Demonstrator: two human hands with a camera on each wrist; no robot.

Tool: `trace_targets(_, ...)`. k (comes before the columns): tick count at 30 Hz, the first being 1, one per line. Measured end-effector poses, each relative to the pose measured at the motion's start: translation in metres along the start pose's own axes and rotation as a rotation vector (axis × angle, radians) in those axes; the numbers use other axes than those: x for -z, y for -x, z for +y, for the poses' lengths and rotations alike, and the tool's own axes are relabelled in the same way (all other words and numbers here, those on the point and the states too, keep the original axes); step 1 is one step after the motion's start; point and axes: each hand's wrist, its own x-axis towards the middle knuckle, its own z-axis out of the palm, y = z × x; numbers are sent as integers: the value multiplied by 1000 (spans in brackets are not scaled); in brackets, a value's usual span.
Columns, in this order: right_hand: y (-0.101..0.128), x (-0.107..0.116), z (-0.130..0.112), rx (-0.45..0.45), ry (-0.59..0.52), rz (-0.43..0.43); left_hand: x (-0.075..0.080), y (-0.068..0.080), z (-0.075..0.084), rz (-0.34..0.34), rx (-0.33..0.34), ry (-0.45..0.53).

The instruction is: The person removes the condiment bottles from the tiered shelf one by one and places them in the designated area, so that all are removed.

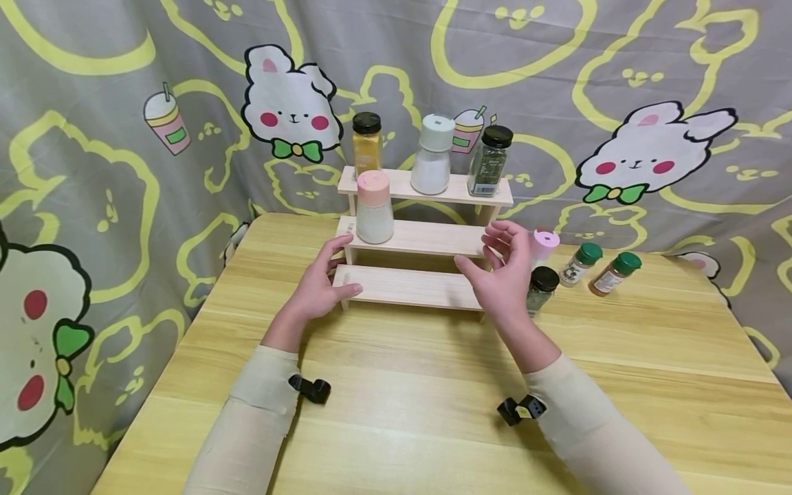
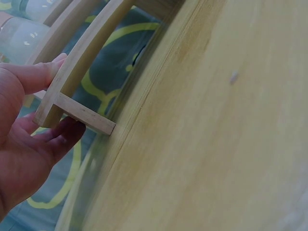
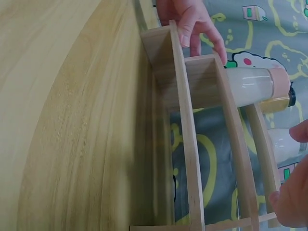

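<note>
On the desk (image 1: 402, 412), one rack (image 1: 411, 285) with four jars (image 1: 375, 220), two white-filled, is being gripped by the left hand (image 1: 317, 283); the right hand (image 1: 506, 276), half-open, empty, is being held beside it.

A grey curtain (image 1: 383, 34) printed with white rabbits (image 1: 293, 100) and yellow outlines (image 1: 80, 65) hangs behind the wooden counter (image 1: 396, 412).

My sleeves (image 1: 247, 426) are beige, the tiered rack (image 1: 411, 287) pale wood, its middle-tier shaker (image 1: 375, 221) peach-capped; the desk (image 1: 396, 412) is yellow wood grain, the grey curtain (image 1: 383, 41) printed with yellow outlines and white rabbits.
</note>
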Motion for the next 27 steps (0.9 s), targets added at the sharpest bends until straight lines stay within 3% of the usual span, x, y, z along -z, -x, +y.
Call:
trace_targets(5, 0, -10, -9, 1, 17, -23, 0, 0, 0, 2, -5, 3)
trace_targets(27, -5, -44, -8, -3, 51, -104, -1, -1, 0, 7, -7, 23)
